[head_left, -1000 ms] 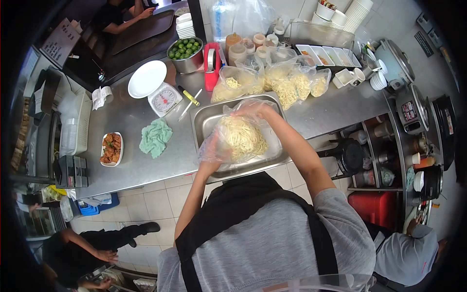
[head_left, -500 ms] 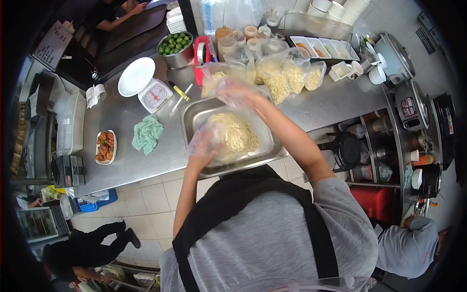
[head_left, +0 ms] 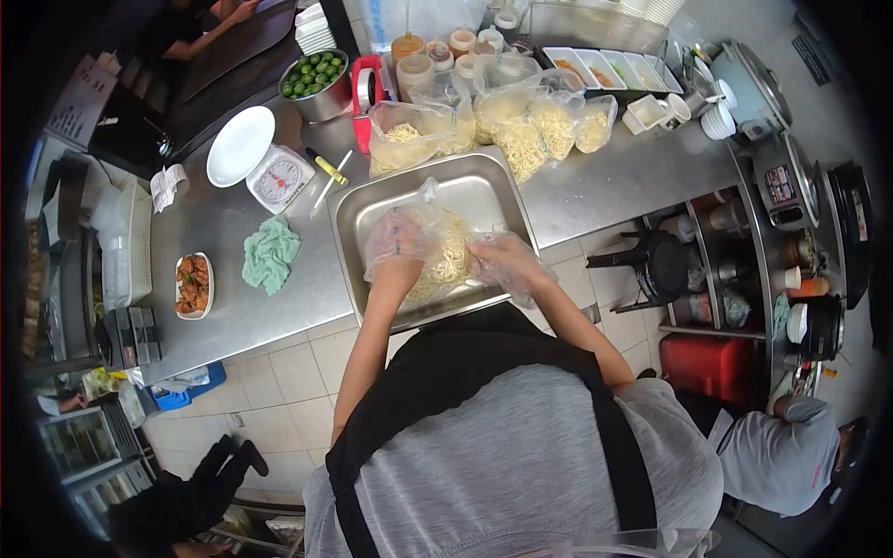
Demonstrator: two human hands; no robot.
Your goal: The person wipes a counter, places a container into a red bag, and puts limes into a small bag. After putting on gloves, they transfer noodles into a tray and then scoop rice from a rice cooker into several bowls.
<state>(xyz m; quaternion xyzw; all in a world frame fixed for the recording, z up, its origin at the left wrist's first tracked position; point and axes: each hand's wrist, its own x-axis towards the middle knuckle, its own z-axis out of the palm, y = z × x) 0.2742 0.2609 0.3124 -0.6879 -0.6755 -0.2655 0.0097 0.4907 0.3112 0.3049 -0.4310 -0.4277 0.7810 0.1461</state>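
Pale yellow noodles (head_left: 448, 256) lie in a heap in a steel tray (head_left: 507, 191) at the counter's front edge. My left hand (head_left: 398, 244), in a clear plastic glove, grips the left side of the heap, its fingertips partly hidden by glove and noodles. From the right, my gloved right hand (head_left: 505, 259) has its fingers closed on the heap's edge. Just behind the tray stands an open plastic bag of noodles (head_left: 403, 139), with more noodle bags (head_left: 521, 149) to its right.
Left of the tray are a kitchen scale (head_left: 279, 177), a green cloth (head_left: 271, 254) and a dish of browned food (head_left: 193, 285). A pot of green limes (head_left: 316, 79) and sauce bottles (head_left: 414, 70) stand behind. Other people are at the lower left and right.
My right hand has come down from above the tray's far edge, beside the noodle bag, to the right side of the heap. My left hand has shifted slightly up over the noodles.
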